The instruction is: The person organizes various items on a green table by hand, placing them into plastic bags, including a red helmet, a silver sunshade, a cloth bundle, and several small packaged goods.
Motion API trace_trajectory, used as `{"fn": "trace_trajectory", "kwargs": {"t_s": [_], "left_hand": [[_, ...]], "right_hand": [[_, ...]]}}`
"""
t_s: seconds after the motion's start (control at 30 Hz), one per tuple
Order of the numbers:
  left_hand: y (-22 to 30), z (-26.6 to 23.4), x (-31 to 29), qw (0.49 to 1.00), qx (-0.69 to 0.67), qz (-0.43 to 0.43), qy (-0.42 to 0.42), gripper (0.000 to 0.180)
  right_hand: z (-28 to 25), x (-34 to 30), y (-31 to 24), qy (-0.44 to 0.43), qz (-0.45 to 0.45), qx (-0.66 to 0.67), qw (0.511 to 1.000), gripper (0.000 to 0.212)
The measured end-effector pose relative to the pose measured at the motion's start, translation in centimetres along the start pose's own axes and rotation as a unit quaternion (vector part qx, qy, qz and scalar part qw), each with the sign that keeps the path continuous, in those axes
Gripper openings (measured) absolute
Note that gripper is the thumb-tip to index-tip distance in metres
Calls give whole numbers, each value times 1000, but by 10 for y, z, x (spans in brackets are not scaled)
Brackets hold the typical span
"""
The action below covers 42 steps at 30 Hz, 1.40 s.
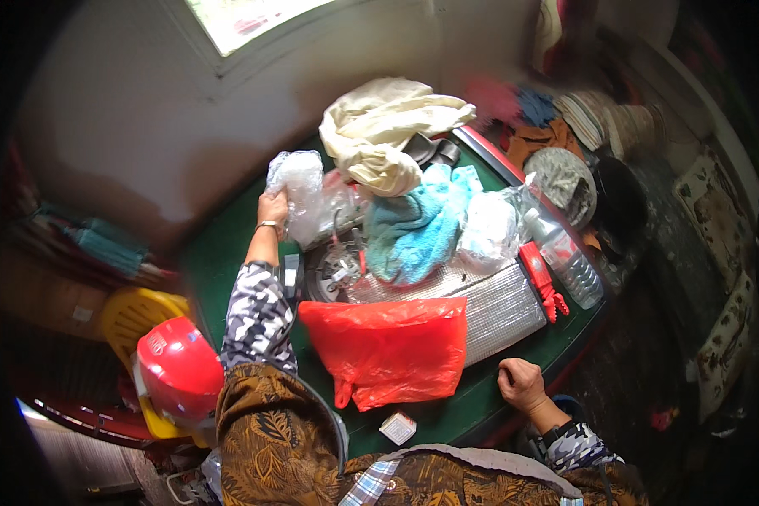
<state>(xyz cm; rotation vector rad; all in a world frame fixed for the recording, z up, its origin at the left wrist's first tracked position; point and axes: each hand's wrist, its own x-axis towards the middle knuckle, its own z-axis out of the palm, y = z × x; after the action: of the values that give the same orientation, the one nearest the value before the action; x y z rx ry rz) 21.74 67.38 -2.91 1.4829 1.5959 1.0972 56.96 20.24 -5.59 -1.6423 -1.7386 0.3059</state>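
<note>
My left hand [273, 211] reaches to the far left of the table and is closed on a crumpled clear plastic bag [298, 181]. My right hand [521, 384] is curled into a loose fist by the table's near right edge, with nothing showing in it. Between my arms lies a red plastic bag [388, 350], partly over a silver foil-padded sheet [502, 314]. Behind it are a light blue towel [417, 228] and a cream cloth [388, 126]. A small white box [398, 428] sits close to my body.
A water bottle [565, 257] lies at the table's right side beside a red-handled tool [544, 282]. Another clear plastic bag [489, 228] rests by the towel. At left, a red helmet [177, 368] sits on a yellow chair [135, 316]. Piled clothes [557, 139] are at the far right.
</note>
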Motion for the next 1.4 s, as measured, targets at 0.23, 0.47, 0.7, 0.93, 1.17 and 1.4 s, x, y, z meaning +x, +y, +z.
{"fn": "trace_trajectory", "kwargs": {"t_s": [0.23,0.47,0.7,0.93,1.17,1.4], "left_hand": [[74,-97,-148,957,-254,-3,-137,39],[90,-37,-353,932,-234,-70,-269,41],[66,-35,-393,920,-306,43,-241,39],[86,-113,-369,892,-422,-28,-157,19],[105,-103,-390,876,-467,-99,-76,20],[53,-123,-372,833,-524,-150,-100,14]], "right_hand": [[8,-9,6,21,8,9,1000,8],[-9,13,-31,-79,269,486,828,41],[-30,-12,-94,-120,188,469,855,41],[-101,-60,-9,115,218,542,804,13],[-125,-62,-6,247,185,539,784,12],[-161,-81,-37,99,188,469,857,20]]}}
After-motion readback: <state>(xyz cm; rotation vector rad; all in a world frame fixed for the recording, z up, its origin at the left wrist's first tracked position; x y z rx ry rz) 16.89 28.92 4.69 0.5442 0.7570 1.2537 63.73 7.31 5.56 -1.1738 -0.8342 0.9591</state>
